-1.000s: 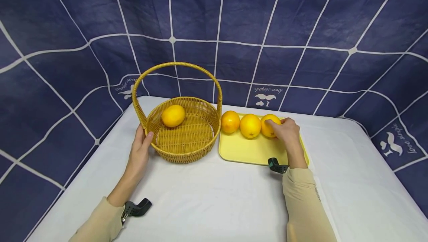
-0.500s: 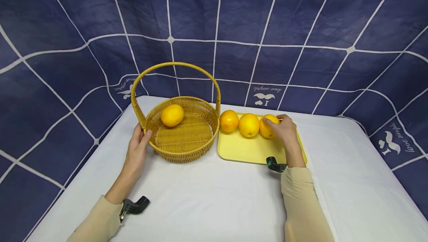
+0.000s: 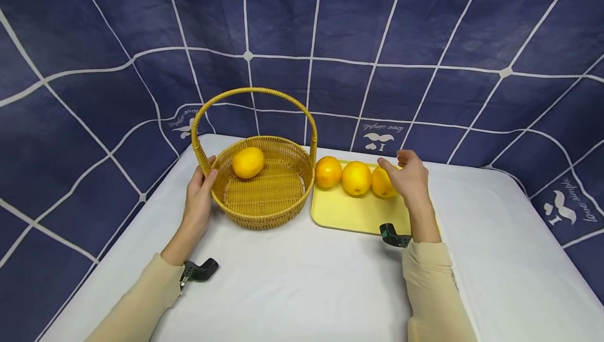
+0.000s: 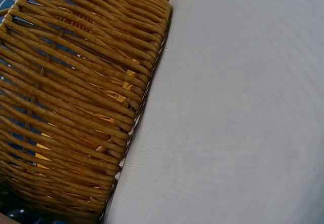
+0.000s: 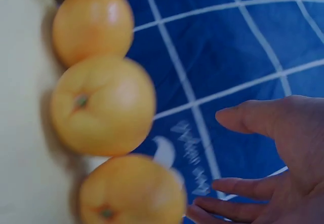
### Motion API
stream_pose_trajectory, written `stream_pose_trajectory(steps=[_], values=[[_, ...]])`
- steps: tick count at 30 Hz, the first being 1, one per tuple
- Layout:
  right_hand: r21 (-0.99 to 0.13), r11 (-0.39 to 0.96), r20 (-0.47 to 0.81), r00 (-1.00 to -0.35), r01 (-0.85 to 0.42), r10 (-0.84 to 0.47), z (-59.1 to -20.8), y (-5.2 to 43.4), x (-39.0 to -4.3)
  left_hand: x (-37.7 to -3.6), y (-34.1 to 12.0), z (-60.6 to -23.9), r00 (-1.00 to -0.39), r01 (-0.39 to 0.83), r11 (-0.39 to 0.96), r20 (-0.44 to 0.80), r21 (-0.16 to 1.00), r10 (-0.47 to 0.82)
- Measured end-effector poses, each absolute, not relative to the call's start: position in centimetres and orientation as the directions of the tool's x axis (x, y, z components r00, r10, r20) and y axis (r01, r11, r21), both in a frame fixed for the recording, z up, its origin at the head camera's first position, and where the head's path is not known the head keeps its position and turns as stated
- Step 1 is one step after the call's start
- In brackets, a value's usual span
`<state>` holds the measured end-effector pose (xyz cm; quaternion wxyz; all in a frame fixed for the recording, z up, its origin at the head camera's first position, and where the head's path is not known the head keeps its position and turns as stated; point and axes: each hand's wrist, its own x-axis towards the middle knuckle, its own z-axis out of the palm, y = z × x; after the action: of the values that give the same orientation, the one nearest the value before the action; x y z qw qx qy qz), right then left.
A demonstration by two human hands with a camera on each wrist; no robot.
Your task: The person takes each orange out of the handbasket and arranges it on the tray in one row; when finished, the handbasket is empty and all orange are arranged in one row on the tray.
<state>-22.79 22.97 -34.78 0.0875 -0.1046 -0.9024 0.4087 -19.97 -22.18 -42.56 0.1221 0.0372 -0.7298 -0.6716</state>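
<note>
White tablecloth [image 3: 306,284] under everything; my left hand [image 3: 200,195] grips the basket [image 3: 264,211] rim, my right hand [image 3: 409,177] hovers spread beside the nearest orange [image 3: 381,183] on the tray [image 3: 351,213].

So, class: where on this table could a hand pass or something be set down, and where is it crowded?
Free: the white tablecloth in front of the woven wicker basket, between both sleeves; also the yellow tray's near half. Crowded: the tray's far edge, where three oranges sit beside the open right hand.
</note>
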Motion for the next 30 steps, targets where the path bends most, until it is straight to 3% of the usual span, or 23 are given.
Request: stream_pose_trajectory(steps=[7,16,24,30], values=[[-0.777,0.629,0.167,-0.966,-0.004,0.199,-32.7,21.1,-21.6,-20.0,-21.9,-42.6,-0.968,0.187,-0.005,0.183,0.982,-0.17],[-0.868,0.481,0.187,-0.978,-0.124,0.086,-30.8,18.9,-20.1,-20.0,-22.0,-43.4,-0.969,0.206,-0.003,0.204,0.979,-0.137],[-0.944,0.275,0.171,-0.983,-0.181,-0.06,-29.7,16.2,-19.1,-19.7,-22.1,-43.7,-0.971,0.188,-0.004,0.185,0.982,-0.152],[-0.946,0.262,0.168,-0.979,-0.192,-0.112,-29.5,15.1,-18.7,-19.7,-22.1,-43.8,-0.969,0.2,-0.009,0.197,0.98,-0.15]])
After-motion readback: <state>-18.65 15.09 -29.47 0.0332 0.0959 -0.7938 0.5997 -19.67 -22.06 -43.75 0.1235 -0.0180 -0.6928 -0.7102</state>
